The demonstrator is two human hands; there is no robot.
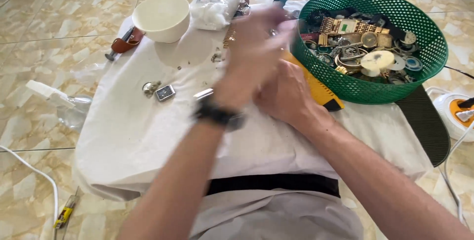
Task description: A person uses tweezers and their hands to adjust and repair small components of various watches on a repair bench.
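1. The left hand (pixel 254 52) is raised over the middle of the surface (pixel 148 136), blurred by motion, fingers loosely bent; whether it has anything in its grip cannot be told. A dark wristwatch (pixel 218 115) sits on that wrist.
2. The right hand (pixel 284 94) lies lower, just behind and partly under the left one, curled over; what it has hold of, if anything, is hidden.
3. A yellow box (pixel 318 89) with a dark end lies just beside the right hand, running under the rim of the green basket (pixel 368 94).
4. The basket stands at the right of the white cloth and is heaped with watch parts (pixel 363 47): cases, dials, gold bracelets.
5. Left of the hands, on the cloth, lie a small square watch case (pixel 165 92) and a round metal piece (pixel 149 88), close together.
6. At the far edge stand a white bowl (pixel 162 17) and a bag of cotton balls (pixel 217 0), near each other.
7. A tool with a brown leather strap (pixel 124 43) lies just left of the bowl.
8. A clear spray bottle (pixel 61 104) lies on the tiled floor to the left, off the cloth.
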